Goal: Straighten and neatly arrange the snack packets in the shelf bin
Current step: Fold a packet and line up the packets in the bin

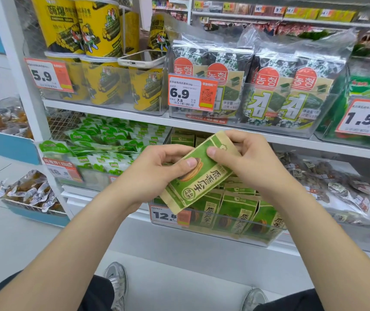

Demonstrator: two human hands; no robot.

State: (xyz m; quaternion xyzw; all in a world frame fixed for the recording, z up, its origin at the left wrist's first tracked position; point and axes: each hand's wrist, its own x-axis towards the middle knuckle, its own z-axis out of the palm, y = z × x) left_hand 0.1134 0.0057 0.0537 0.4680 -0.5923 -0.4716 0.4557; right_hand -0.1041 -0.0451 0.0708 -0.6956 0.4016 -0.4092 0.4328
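1. Closest to the camera: 2 grey sneakers [116, 279] on the white floor, with dark trouser legs next to them.
2. Both bare forearms reach up toward the shelf. The left hand [157, 173] has a closed grip on the lower-left part of a green and tan snack packet [199, 173], thumb pressed on the front and fingers curled behind.
3. The right hand [247, 162] pinches the same packet at its upper end, thumb on the front and fingers folded over the top edge. So neither grip is open; both are on that 1 packet.
4. The packet sits tilted, top end up and to the right, held just above and in front of the clear shelf bin [224, 236].
5. Inside the bin, more matching green packets [235, 212] stand upright in rows, some leaning a bit. An orange price tag [168, 215] reading 12.8 hangs on the bin's front left corner.
6. In the bin to the left there's a heap of green-and-white packets [103, 149].
7. On the shelf above, seaweed packs [287, 95] stand in a clear bin with a 6.9 tag [190, 93].
8. Left of those, yellow canisters [98, 28] are stacked 2 high, with a phone [141, 59] in a white case lying flat on the lower ones.
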